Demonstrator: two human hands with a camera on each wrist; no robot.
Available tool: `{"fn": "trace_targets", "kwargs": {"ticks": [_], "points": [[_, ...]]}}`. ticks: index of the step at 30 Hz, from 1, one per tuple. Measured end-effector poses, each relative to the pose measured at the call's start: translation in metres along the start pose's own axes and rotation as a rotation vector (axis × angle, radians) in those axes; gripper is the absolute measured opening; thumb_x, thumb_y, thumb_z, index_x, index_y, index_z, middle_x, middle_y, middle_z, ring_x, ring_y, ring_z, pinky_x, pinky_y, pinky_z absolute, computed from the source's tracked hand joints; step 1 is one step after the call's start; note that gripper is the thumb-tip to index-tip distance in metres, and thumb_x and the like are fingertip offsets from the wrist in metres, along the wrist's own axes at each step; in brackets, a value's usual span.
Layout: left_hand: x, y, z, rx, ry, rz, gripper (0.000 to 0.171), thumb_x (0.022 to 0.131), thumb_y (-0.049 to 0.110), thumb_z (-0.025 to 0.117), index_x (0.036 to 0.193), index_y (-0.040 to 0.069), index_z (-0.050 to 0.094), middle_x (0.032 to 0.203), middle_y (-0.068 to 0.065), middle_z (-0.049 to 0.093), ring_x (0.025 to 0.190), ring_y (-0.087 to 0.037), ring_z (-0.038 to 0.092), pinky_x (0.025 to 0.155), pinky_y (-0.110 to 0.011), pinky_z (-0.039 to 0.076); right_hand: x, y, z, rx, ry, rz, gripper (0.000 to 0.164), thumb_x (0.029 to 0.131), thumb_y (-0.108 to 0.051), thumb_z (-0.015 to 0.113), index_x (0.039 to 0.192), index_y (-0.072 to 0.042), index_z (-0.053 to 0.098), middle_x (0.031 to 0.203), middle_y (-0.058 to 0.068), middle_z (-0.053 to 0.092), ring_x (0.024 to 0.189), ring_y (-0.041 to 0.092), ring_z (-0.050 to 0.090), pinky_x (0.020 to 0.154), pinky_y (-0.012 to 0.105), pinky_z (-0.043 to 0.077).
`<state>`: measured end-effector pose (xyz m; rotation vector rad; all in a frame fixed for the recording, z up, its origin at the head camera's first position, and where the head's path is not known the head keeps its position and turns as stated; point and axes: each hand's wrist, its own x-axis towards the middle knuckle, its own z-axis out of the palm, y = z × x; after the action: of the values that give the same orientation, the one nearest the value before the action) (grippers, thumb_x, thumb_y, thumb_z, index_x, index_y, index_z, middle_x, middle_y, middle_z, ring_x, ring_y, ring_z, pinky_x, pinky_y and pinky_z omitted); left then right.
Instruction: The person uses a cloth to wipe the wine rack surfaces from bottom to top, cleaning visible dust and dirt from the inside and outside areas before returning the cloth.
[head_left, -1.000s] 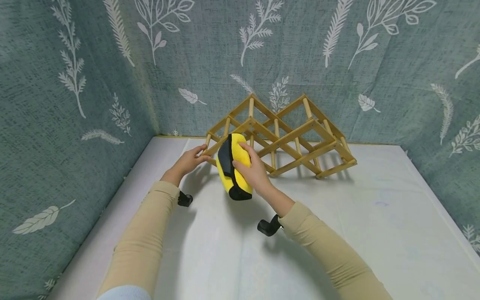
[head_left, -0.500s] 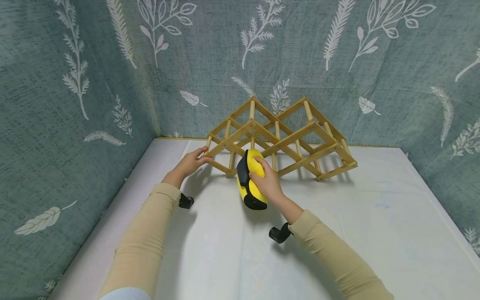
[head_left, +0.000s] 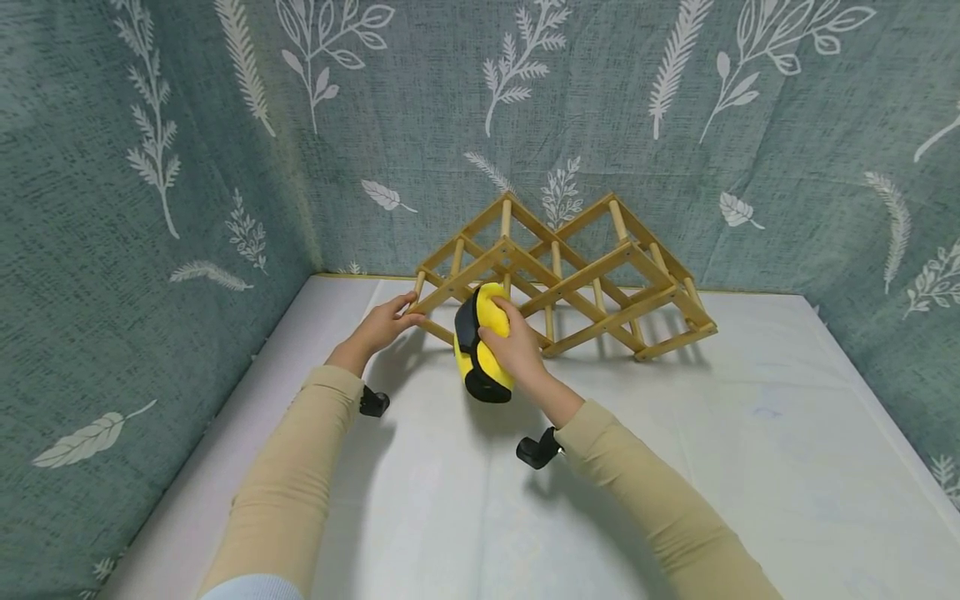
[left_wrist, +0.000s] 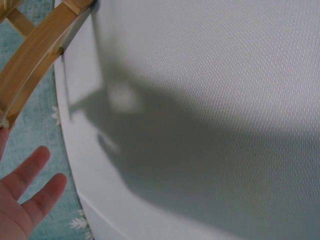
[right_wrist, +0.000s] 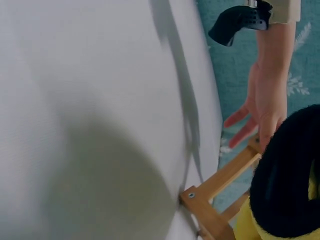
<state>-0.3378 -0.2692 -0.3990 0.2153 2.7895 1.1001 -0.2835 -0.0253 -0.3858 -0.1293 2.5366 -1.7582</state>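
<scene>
In the head view, my right hand (head_left: 517, 343) grips a soft, bulging yellow-and-black cloth (head_left: 495, 317) with a dark grey panel and black edging. It is held in front of the left half of a folding wooden rack (head_left: 577, 287), overlapping the slats there. The right wrist view catches the cloth's fuzzy black edge (right_wrist: 272, 195) close up. My left hand (head_left: 382, 325) pinches the rack's left end between thumb and forefinger. In the left wrist view, two fingertips of the left hand (left_wrist: 25, 195) spread free below a wooden slat (left_wrist: 35, 55).
The rack stands in a zigzag on a white-covered table (head_left: 750, 467), close to the back wall. Patterned blue-green fabric (head_left: 420, 100) hangs at the back and both sides. A black camera mount (head_left: 536, 450) juts from the right wrist, another (head_left: 372, 402) from the left.
The right hand has moved the cloth right and nearer, then back left and slightly farther away along the rack's front. The left hand has stayed at the rack's left end.
</scene>
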Motion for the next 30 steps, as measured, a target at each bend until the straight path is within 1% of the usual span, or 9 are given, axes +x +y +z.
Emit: {"fn": "trace_targets", "kwargs": {"ticks": [6, 11, 14, 18, 21, 23, 27, 30], "points": [[0.0, 0.0, 0.001, 0.012, 0.008, -0.007, 0.063, 0.092, 0.035, 0.053, 0.145, 0.011, 0.028, 0.149, -0.01, 0.026, 0.124, -0.041, 0.041, 0.103, -0.049, 0.033, 0.002, -0.011, 0.004, 0.0, -0.034, -0.02, 0.057, 0.088, -0.027, 0.06, 0.14, -0.028, 0.036, 0.142, 0.004, 0.04, 0.115, 0.027, 0.05, 0.089, 0.042, 0.045], [-0.002, 0.003, 0.0, 0.022, -0.005, -0.014, 0.065, 0.092, 0.037, 0.053, 0.145, 0.011, 0.027, 0.149, -0.011, 0.026, 0.124, -0.041, 0.04, 0.102, -0.05, 0.033, 0.0, -0.01, 0.004, 0.03, -0.051, -0.051, 0.057, 0.089, -0.027, 0.059, 0.14, -0.028, 0.035, 0.143, 0.003, 0.038, 0.116, 0.026, 0.049, 0.089, 0.041, 0.045], [-0.003, 0.004, -0.002, 0.025, -0.018, -0.025, 0.069, 0.089, 0.044, 0.052, 0.146, 0.013, 0.026, 0.15, -0.01, 0.025, 0.126, -0.041, 0.038, 0.102, -0.05, 0.034, -0.005, -0.007, 0.002, 0.059, -0.068, -0.077, 0.057, 0.089, -0.026, 0.059, 0.141, -0.027, 0.035, 0.143, 0.003, 0.038, 0.113, 0.025, 0.051, 0.087, 0.039, 0.046], [-0.002, 0.004, -0.003, 0.027, -0.029, -0.023, 0.075, 0.086, 0.05, 0.051, 0.146, 0.014, 0.026, 0.151, -0.008, 0.023, 0.126, -0.041, 0.038, 0.102, -0.05, 0.034, -0.02, -0.004, -0.001, 0.069, -0.083, -0.104, 0.057, 0.089, -0.026, 0.06, 0.14, -0.029, 0.036, 0.138, 0.003, 0.043, 0.105, 0.022, 0.054, 0.081, 0.036, 0.048], [-0.002, 0.004, -0.004, 0.031, -0.031, -0.022, 0.076, 0.085, 0.052, 0.051, 0.146, 0.014, 0.026, 0.151, -0.008, 0.022, 0.126, -0.04, 0.039, 0.101, -0.05, 0.035, -0.031, -0.001, -0.002, 0.039, -0.097, -0.102, 0.057, 0.089, -0.027, 0.06, 0.14, -0.03, 0.036, 0.135, 0.005, 0.046, 0.101, 0.023, 0.055, 0.078, 0.035, 0.048], [-0.001, 0.005, -0.004, 0.037, -0.03, -0.028, 0.077, 0.084, 0.053, 0.05, 0.146, 0.014, 0.025, 0.151, -0.007, 0.022, 0.125, -0.039, 0.039, 0.101, -0.05, 0.035, -0.034, 0.004, 0.0, 0.011, -0.108, -0.083, 0.056, 0.089, -0.026, 0.06, 0.14, -0.029, 0.036, 0.134, 0.007, 0.047, 0.1, 0.023, 0.055, 0.078, 0.035, 0.047], [-0.001, 0.004, -0.004, 0.048, -0.037, -0.035, 0.074, 0.087, 0.051, 0.05, 0.147, 0.015, 0.024, 0.151, -0.008, 0.022, 0.126, -0.04, 0.038, 0.1, -0.05, 0.035, -0.032, 0.018, 0.009, -0.044, -0.129, -0.056, 0.055, 0.089, -0.024, 0.059, 0.14, -0.023, 0.038, 0.134, 0.01, 0.047, 0.103, 0.024, 0.054, 0.08, 0.037, 0.047], [-0.001, 0.003, -0.004, 0.049, -0.041, -0.037, 0.072, 0.088, 0.049, 0.05, 0.147, 0.016, 0.024, 0.152, -0.007, 0.021, 0.127, -0.04, 0.038, 0.101, -0.05, 0.035, -0.027, 0.028, 0.018, -0.072, -0.145, -0.051, 0.055, 0.089, -0.022, 0.058, 0.14, -0.018, 0.038, 0.135, 0.012, 0.047, 0.105, 0.026, 0.053, 0.083, 0.039, 0.046]]}}
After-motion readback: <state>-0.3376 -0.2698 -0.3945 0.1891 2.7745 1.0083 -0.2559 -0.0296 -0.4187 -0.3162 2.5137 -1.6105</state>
